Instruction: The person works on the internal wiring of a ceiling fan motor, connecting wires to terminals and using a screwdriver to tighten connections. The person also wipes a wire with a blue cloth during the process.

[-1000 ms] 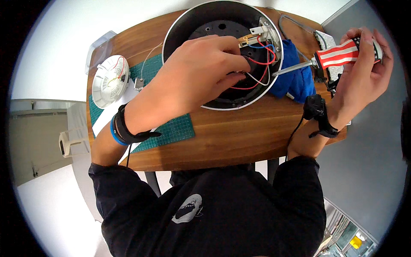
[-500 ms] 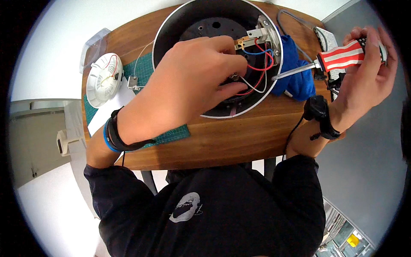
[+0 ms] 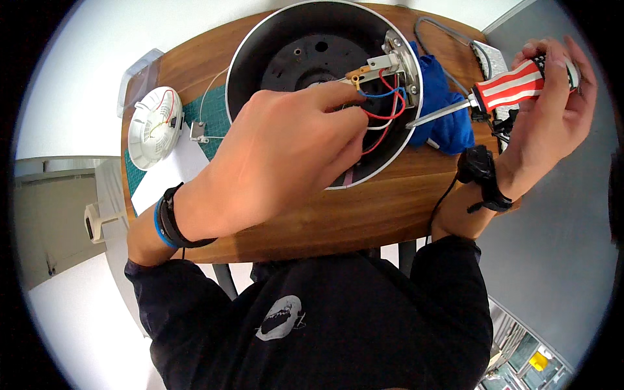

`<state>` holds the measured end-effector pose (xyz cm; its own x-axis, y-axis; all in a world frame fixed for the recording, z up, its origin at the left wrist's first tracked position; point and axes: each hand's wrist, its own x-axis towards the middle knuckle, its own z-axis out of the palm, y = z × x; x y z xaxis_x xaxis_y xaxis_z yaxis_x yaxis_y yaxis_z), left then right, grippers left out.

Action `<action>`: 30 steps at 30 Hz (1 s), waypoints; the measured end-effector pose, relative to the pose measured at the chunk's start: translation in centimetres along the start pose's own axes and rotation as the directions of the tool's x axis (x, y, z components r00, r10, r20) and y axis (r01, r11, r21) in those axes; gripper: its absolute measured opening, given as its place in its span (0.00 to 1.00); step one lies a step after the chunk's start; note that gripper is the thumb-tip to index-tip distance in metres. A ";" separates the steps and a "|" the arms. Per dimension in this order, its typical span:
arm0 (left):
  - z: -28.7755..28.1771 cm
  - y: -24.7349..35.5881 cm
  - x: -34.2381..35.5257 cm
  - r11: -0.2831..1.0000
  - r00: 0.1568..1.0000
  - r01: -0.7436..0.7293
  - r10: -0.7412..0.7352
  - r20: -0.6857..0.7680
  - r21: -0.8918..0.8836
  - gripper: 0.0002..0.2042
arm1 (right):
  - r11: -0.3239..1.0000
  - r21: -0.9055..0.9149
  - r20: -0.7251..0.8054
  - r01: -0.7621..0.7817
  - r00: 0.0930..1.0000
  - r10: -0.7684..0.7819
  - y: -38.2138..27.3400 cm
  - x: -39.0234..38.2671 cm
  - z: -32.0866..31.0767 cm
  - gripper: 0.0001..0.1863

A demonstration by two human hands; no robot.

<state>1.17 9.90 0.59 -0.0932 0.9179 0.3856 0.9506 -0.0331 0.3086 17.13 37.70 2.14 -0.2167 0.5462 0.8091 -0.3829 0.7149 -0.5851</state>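
Note:
My left hand point(image 3: 292, 146) reaches into a round black housing point(image 3: 235, 71) with a white rim. Its fingers are bent and closed, and whatever they hold is hidden beneath them. Red wires point(image 3: 398, 112), a blue wire point(image 3: 383, 95) and a white wire run close to the fingertips. Beyond these fingers, a metal bracket point(image 3: 404, 62) with a tan terminal piece point(image 3: 357, 73) is fixed to the inner wall. My right hand point(image 3: 552, 117) is closed round the red-and-white striped handle of a screwdriver point(image 3: 510, 90). The screwdriver's shaft points left, its tip at the housing's rim.
A white vented plastic cover point(image 3: 155, 130) with thin wires lies at the left, near white paper point(image 3: 172, 166) and a green cutting mat point(image 3: 135, 175). A small metal part point(image 3: 198, 132) on a wire sits beside them. Blue cloth point(image 3: 448, 123) lies right of the housing, near grey cable point(image 3: 448, 29).
My left hand has shifted slightly toward me, and its fingers now hide the wire end that showed at the fingertips. My right hand still holds the screwdriver in nearly the same place.

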 end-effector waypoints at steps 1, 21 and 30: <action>0.0 0.1 0.0 1.000 1.000 0.008 -0.008 0.007 -0.012 0.08 | 1.000 -0.015 -0.008 -0.009 1.000 0.009 0.0 -0.1 0.0 0.21; -1.8 -0.5 -0.6 0.943 0.994 0.083 -0.057 0.089 -0.322 0.10 | 0.999 -0.033 0.016 0.015 1.000 -0.014 0.1 0.0 0.0 0.21; -1.6 -1.0 -0.5 0.935 0.991 0.105 -0.072 0.108 -0.338 0.04 | 0.980 -0.201 -0.159 0.014 0.986 -0.047 -3.3 -1.9 5.4 0.16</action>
<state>-0.23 8.83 1.41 -0.1288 0.9554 0.2658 0.7789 -0.0684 0.6234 13.98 31.99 2.83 -0.0525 0.5746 0.8167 -0.1977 0.7957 -0.5725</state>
